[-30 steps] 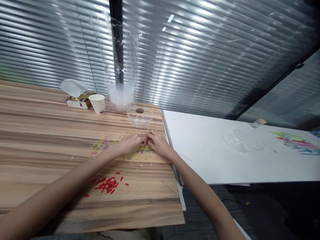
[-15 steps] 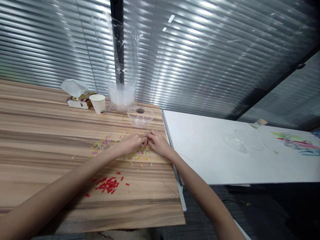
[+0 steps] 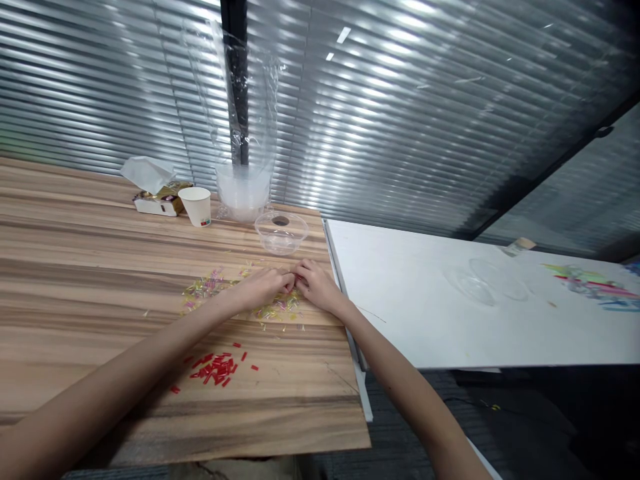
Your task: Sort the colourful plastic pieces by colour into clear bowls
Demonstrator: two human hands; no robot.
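Note:
My left hand (image 3: 267, 285) and my right hand (image 3: 315, 283) meet fingertip to fingertip over the wooden table. Both are closed in a pinch. Something small and reddish shows between the fingers, but what it is stays hidden. Under and beside my hands lies a loose scatter of small clear, yellow and pink tube pieces (image 3: 204, 288). Nearer to me, by my left forearm, is a pile of short red tube pieces (image 3: 217, 369), with a few strays around it. Just beyond my hands stands a clear plastic bowl (image 3: 281, 243).
At the back are a tissue pack (image 3: 159, 202), a white paper cup (image 3: 197, 207) and stacked clear bowls (image 3: 243, 193) in a plastic bag. A white table (image 3: 400, 300) adjoins on the right, holding clear lids (image 3: 467, 287), a small jar (image 3: 519, 247) and coloured strips (image 3: 595, 287). Blinds rise behind.

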